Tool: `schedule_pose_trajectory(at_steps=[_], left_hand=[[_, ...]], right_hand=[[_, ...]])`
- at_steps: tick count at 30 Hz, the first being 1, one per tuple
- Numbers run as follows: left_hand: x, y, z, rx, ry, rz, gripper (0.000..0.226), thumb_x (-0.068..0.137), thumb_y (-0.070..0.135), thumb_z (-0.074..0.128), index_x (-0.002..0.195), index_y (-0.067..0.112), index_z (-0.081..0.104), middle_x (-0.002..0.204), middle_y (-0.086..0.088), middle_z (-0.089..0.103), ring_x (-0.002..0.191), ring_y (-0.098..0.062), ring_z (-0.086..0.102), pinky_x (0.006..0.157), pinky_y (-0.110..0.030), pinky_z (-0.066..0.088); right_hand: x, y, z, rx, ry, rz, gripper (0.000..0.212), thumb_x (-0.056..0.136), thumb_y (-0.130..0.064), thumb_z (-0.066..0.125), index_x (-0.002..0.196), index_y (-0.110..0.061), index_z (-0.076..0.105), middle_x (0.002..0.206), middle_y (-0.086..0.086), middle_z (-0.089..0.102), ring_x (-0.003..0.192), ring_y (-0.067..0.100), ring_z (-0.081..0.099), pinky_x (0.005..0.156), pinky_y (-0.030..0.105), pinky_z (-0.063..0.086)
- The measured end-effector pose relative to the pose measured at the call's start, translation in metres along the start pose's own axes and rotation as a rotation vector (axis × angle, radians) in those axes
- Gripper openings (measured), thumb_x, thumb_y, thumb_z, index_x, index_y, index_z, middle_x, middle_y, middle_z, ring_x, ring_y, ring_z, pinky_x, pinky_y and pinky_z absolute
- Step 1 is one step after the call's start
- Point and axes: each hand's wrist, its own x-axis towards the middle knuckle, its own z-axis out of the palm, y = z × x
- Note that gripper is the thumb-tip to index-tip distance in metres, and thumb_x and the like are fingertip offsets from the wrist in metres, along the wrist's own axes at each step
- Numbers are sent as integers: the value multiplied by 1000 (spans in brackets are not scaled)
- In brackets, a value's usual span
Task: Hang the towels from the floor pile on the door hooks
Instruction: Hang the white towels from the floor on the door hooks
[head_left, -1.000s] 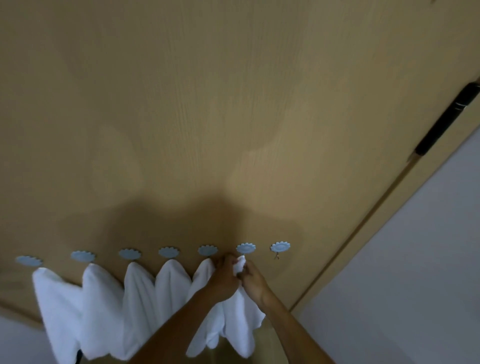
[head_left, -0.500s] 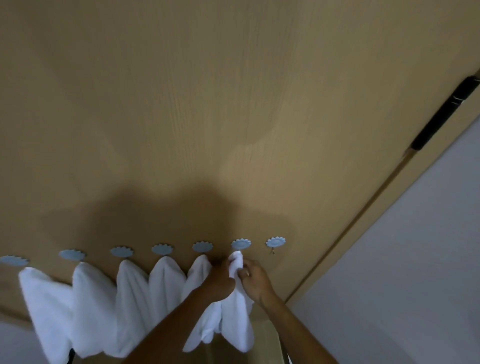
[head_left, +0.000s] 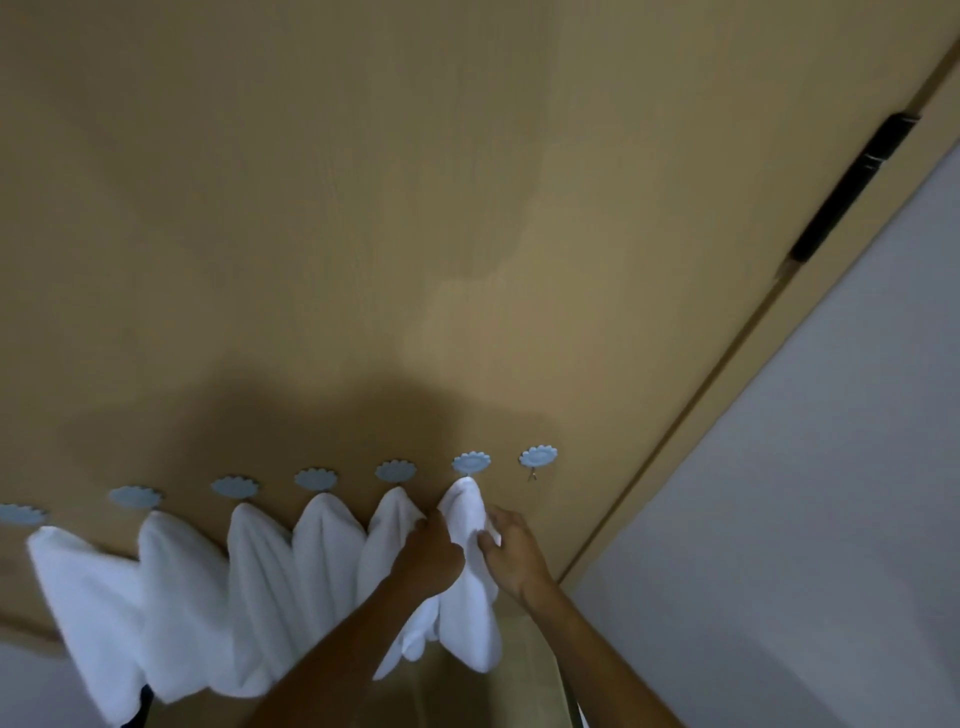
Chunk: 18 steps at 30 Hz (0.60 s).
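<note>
Both hands are up at the door: the left hand (head_left: 434, 553) and right hand (head_left: 511, 545) pinch the white towel (head_left: 467, 587) between them, its peak just under the sixth hook (head_left: 470, 462), length hanging straight down. One bare hook (head_left: 538, 457) waits rightward, nearer the right hand.

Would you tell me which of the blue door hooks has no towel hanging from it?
The rightmost hook, nearest the door's hinge edge: its metal prong is bare, while the others each carry a white towel.
</note>
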Motion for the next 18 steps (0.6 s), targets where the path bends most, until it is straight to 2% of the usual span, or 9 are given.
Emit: schedule_pose_trajectory(at_steps=[2,5,8,10,12,14,18], left_hand=[[-7,6,6,68,-38,27,41,94,19,45,131,2,39,131,-18,49,118,-33,52,97,-36,44],[-19,21,22,176,-103,108,40,96,23,43,131,3,40,132,-18,48,119,-31,51,97,-36,43],[-37,44,47,293,-171,291,42,98,27,40,134,6,39,134,-15,45,123,-28,47,101,-36,40],[-56,64,65,367,-220,403,42,97,27,41,135,9,40,136,-11,44,126,-28,45,102,-37,39],[-74,78,86,446,-254,476,51,93,38,38,138,13,40,142,-7,40,132,-26,38,107,-38,35],[-94,90,116,525,-306,565,71,84,56,23,142,18,37,149,-4,33,139,-25,29,113,-40,28],[-153,113,170,644,-386,636,63,95,42,39,149,17,20,157,-9,16,146,-25,15,118,-41,19]], right_hand=[[-12,8,-2,5,-2,24,46,92,-28,48,136,-14,47,136,3,50,127,21,47,101,24,35],[-37,24,-15,-5,18,66,44,94,-32,43,136,-18,46,139,3,47,130,23,44,106,27,34],[-65,51,-34,-76,61,138,46,97,-21,43,141,-10,38,146,9,38,134,24,38,109,24,27],[-91,73,-47,-138,96,183,50,96,-23,42,144,-11,34,149,10,33,136,26,34,111,26,26],[-119,91,-57,-199,113,219,51,96,-26,41,145,-11,32,151,11,30,137,29,31,112,31,28],[-154,113,-66,-222,129,279,52,97,-29,40,145,-12,31,153,12,26,139,29,26,114,35,27],[-231,155,-75,-220,188,384,53,98,-36,39,147,-16,29,156,10,21,143,28,20,115,39,24]])
